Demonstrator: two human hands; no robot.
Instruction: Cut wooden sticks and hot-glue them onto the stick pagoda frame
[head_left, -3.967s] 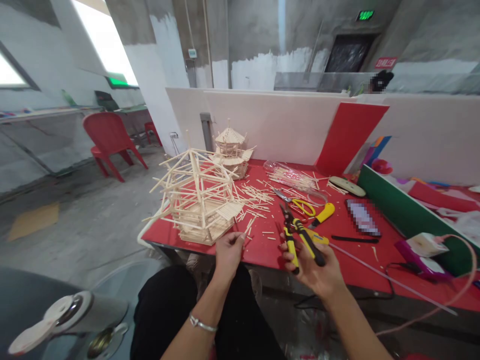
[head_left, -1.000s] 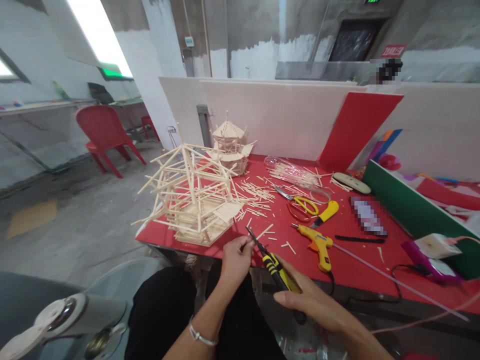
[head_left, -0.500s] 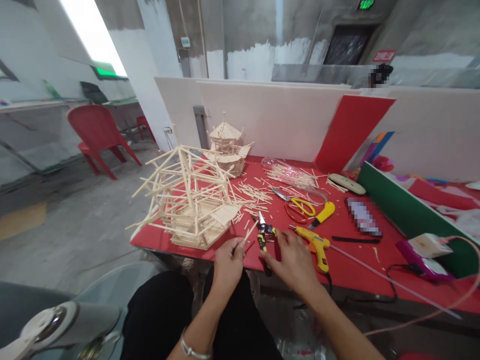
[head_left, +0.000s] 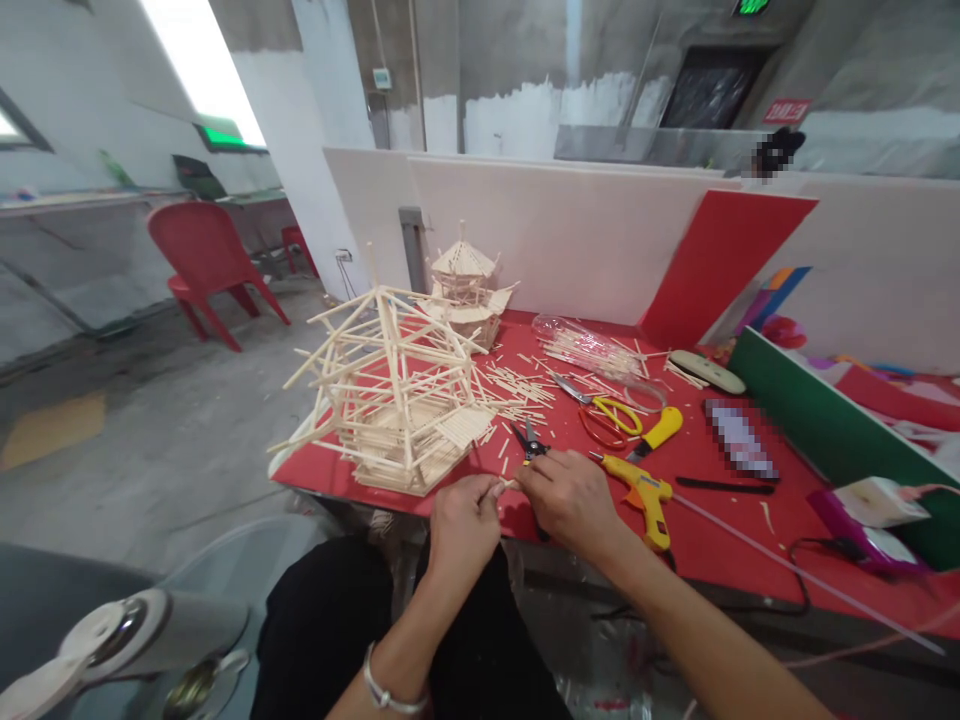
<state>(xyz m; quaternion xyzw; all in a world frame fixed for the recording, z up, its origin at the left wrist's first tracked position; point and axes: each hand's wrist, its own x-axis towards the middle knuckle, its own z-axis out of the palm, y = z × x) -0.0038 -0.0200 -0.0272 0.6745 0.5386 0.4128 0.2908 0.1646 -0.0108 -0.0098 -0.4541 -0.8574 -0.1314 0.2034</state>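
My left hand (head_left: 465,522) is closed in a pinch on a short, thin wooden stick (head_left: 509,484), just past the front edge of the red table. The fingers of my right hand (head_left: 568,498) close on the stick's other end, so only a short piece shows between the two hands. Right behind my right hand lie cutting pliers (head_left: 532,440), jaws apart and handles mostly hidden by the hand. To the left stands a pavilion frame (head_left: 405,400) built of wooden sticks. A hot glue gun (head_left: 637,490) lies to the right of my right hand.
Loose sticks (head_left: 521,388) are scattered mid-table. Behind them are a smaller stick pavilion (head_left: 465,285) and a plastic bag of sticks (head_left: 589,345). Scissors (head_left: 611,412), a yellow utility knife (head_left: 660,430) and a phone (head_left: 741,438) lie to the right. A green board (head_left: 832,440) bounds that side.
My right hand has left the pliers' handles and moved left to the stick in my left hand, its fingers now closed on it. The view has shifted slightly.
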